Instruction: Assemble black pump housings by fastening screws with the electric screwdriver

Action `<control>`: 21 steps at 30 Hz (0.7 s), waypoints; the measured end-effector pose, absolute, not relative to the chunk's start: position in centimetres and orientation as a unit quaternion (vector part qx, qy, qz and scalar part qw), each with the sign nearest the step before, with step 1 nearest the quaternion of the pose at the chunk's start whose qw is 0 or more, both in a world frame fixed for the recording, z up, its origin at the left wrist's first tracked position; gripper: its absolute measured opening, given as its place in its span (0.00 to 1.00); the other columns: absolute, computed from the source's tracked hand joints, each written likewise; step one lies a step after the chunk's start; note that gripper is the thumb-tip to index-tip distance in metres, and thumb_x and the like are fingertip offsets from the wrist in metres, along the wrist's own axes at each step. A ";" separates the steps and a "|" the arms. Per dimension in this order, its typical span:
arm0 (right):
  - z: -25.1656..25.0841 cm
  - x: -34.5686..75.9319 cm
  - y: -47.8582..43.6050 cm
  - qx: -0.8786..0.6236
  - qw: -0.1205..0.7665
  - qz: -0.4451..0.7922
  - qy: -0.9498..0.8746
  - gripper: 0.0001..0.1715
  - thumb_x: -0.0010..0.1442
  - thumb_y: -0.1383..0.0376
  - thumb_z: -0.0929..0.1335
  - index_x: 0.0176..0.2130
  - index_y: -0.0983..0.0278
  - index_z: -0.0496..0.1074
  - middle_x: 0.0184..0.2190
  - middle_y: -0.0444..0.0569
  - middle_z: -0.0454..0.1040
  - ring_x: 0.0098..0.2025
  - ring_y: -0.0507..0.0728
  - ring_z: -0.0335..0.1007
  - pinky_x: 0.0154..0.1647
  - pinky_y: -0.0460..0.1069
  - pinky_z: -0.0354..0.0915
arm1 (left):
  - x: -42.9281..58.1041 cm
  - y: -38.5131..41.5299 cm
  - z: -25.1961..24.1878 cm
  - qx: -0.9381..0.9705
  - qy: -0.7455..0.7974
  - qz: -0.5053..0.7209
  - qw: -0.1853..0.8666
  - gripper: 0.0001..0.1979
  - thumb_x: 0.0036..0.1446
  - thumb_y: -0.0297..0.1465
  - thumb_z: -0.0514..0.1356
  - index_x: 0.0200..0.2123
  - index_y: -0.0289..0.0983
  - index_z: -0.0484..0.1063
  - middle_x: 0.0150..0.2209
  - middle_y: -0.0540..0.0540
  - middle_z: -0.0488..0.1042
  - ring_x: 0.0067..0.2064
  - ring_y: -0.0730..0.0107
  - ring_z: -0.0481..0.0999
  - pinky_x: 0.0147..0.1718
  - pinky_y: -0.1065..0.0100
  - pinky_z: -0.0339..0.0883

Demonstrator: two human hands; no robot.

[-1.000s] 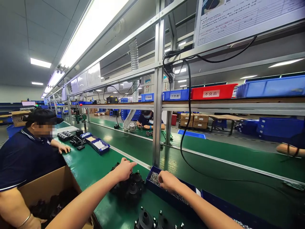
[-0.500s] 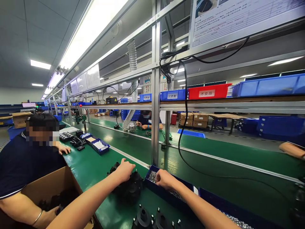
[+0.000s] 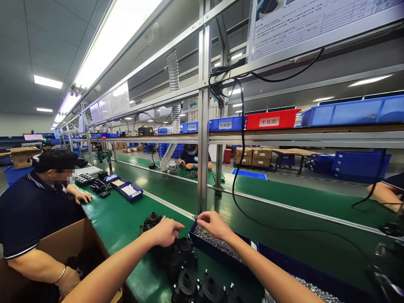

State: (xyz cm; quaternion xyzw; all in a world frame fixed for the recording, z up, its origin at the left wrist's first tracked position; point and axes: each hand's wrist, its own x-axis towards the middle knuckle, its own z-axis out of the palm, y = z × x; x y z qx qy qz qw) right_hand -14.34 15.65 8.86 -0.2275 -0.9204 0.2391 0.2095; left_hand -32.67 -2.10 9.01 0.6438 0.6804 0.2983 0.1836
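Observation:
My left hand [image 3: 167, 232] is over a group of black plastic housings [image 3: 178, 254], its index finger stretched to the right and the other fingers curled under. Whatever it may hold is hidden. My right hand [image 3: 216, 226] is just above the far-left end of a dark blue bin of small metal screws [image 3: 217, 243]. Its thumb and fingertips are pinched together; anything between them is too small to make out. Nearer to me stand more black housings [image 3: 186, 284] with upright posts, some tipped with shiny metal. Another black housing [image 3: 153, 219] lies beyond my left hand.
A second blue bin [image 3: 284, 265] with metal pieces is at the right. A metal post [image 3: 203, 168] rises behind the bins, and a black cable [image 3: 235, 185] hangs beside it. At the left, a co-worker [image 3: 25, 210] reaches into a cardboard box [image 3: 75, 240]. Small trays [image 3: 131, 193] lie farther along the bench.
My right hand has risen out of the screws to above the bin's edge, fingers pinched. My left hand has shifted slightly over the housings. The co-worker's head has turned; the view moved a little.

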 end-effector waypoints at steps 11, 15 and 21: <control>11.5 -16.9 9.4 -0.043 0.330 0.232 -0.914 0.11 0.65 0.68 0.67 0.40 0.62 0.81 0.36 0.52 0.80 0.40 0.59 0.75 0.44 0.50 0.67 | -32.7 -1.3 9.2 0.393 0.521 0.609 0.451 0.14 0.61 0.37 0.69 0.42 0.31 0.81 0.43 0.36 0.83 0.43 0.67 0.83 0.51 0.65 0.74; 11.5 -17.0 9.2 -0.039 0.334 0.269 -0.903 0.09 0.63 0.66 0.69 0.37 0.62 0.82 0.34 0.51 0.82 0.37 0.58 0.76 0.42 0.50 0.68 | -32.7 -2.1 8.5 0.337 0.475 0.646 0.493 0.07 0.57 0.23 0.70 0.41 0.31 0.82 0.41 0.39 0.82 0.41 0.73 0.82 0.52 0.72 0.73; 11.1 -17.2 8.8 -0.056 0.311 0.335 -0.888 0.10 0.60 0.64 0.70 0.35 0.63 0.83 0.34 0.51 0.84 0.37 0.59 0.78 0.40 0.50 0.70 | -32.4 -2.9 7.6 0.302 0.462 0.663 0.505 0.05 0.56 0.22 0.71 0.37 0.29 0.82 0.35 0.42 0.81 0.35 0.77 0.80 0.43 0.75 0.74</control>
